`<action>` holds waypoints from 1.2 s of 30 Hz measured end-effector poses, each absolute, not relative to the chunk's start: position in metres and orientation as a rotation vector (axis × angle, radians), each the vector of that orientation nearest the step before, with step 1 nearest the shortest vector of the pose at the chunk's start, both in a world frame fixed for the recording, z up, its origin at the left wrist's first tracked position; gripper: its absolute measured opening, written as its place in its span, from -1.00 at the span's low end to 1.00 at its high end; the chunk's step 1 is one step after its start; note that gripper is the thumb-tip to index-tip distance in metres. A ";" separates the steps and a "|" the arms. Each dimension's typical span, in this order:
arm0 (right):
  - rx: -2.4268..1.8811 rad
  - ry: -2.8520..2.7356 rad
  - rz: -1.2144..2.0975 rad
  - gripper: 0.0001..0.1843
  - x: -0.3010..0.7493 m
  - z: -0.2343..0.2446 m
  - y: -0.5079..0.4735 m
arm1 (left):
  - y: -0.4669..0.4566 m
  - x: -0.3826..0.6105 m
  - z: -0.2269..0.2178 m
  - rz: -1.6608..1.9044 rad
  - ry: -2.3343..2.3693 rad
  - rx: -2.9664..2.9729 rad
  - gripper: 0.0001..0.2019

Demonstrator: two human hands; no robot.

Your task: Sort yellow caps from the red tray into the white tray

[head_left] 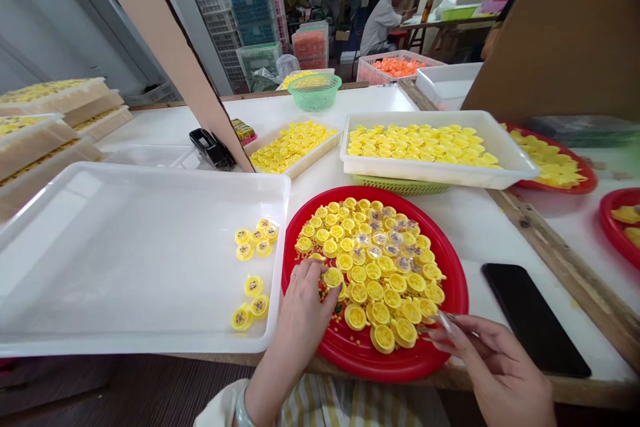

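A red round tray [457, 280] in front of me is covered with small yellow cup-shaped pieces [383, 338], with tiny orange bits among them. On several of these pieces lie clear discs with a dark print [379, 238]. My left hand [306, 300] is closed, thumb and fingers round one yellow cup-shaped piece [333, 277] at the tray's left side. My right hand [493, 353] is at the tray's right edge, its fingers closed on slim metal tweezers [445, 321] that point left toward the pieces. Left of the red tray, a white tray [140, 247] holds several yellow pieces with printed discs in them.
A black phone [535, 317] lies to the right. Behind the red tray, a white tray [430, 167] of yellow pieces rests on a green basket [400, 185]. A black stapler-like object [212, 149] stands by a slanting board [170, 47]. A person [381, 23] sits at the back.
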State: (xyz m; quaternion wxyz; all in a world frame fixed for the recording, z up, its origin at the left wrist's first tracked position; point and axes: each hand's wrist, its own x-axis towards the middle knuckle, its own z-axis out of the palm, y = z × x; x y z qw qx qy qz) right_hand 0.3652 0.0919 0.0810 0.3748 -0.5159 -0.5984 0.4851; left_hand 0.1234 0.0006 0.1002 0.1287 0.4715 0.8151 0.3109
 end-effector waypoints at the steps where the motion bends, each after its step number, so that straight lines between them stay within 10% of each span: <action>1: -1.321 -1.538 1.238 -0.60 0.366 0.081 0.092 | 0.005 0.126 0.103 0.905 2.339 1.386 -0.79; 36: -1.307 -1.321 1.382 -0.58 0.370 0.082 0.090 | 0.048 0.141 0.106 0.936 2.175 1.551 -0.73</action>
